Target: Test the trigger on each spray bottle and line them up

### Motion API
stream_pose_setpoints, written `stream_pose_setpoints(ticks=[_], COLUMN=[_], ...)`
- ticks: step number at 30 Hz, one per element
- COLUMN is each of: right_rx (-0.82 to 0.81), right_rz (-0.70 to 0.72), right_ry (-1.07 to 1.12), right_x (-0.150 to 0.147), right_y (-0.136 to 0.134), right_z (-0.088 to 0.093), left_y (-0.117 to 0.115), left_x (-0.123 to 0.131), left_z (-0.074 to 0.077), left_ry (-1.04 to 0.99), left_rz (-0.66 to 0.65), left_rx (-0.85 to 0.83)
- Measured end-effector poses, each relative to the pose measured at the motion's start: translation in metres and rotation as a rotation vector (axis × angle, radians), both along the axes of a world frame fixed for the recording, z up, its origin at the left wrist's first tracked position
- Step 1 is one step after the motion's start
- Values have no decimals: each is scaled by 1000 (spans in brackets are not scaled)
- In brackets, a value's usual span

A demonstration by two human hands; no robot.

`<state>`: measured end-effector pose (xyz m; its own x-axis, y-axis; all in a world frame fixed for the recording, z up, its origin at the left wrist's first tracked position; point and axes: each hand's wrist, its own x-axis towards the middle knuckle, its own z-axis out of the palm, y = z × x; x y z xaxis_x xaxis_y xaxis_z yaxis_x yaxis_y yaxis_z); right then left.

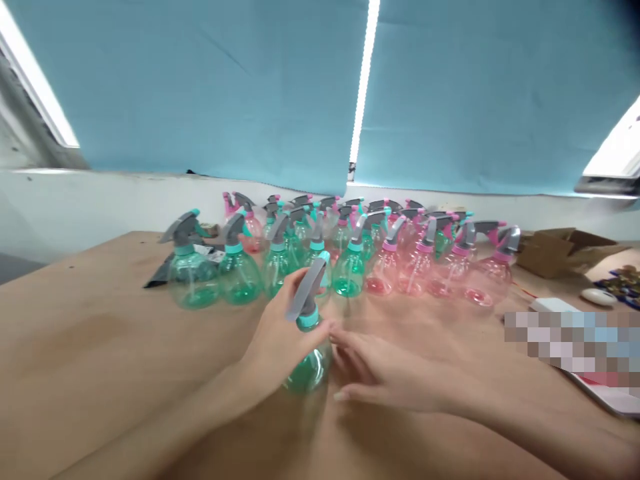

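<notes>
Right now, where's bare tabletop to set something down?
Widest: tabletop left of the left hand, in front of the leftmost green bottle. Smaller: between the right hand, pink bottles and part-pixelated white item. Crowded: the back, packed with spray bottles, and far right, with cardboard box and rounded white item.

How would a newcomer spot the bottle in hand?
On the brown table, find the rows of green and pink spray bottles. In front of them is one green spray bottle with a turquoise collar and grey lever. Unlike its neighbours, it is held in the left grip.
</notes>
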<state>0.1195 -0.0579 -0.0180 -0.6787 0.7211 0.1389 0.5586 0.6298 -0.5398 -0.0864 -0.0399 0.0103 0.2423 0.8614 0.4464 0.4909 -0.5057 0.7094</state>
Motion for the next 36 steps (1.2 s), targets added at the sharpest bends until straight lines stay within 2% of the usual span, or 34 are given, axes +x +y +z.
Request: stream_pose_setpoints(ticks=[6,8,11,14,18,22,28,32,36], right_rx=[38,67,67,113,91,124,26,-51,-98], right_rz=[49,47,12,-74,-170,-240,-224,-223,-257], right_ry=[-29,64,167,192,170,97,64,66,88], right_x=[-82,-113,-159,-199,-232,-248,-261,-269,-275], right_y=[26,39,57,69,79,91,109,119,126], right_z=[15,20,28,39,50,50,47,44,40], left_y=[-16,-20,-24,-20,3,39,87,98,96], left_x=[-97,-132,-179,-217,-253,-273,-276,-271,-266], left_z=[-9,-10,-4,6,12,7,-3,-7,-7], left_ry=[199,186,151,103,42,42,63,72,85], left_rz=[277,421,538,627,687,633,604,583,574], left_rx=[81,141,156,124,71,163,210,218,205])
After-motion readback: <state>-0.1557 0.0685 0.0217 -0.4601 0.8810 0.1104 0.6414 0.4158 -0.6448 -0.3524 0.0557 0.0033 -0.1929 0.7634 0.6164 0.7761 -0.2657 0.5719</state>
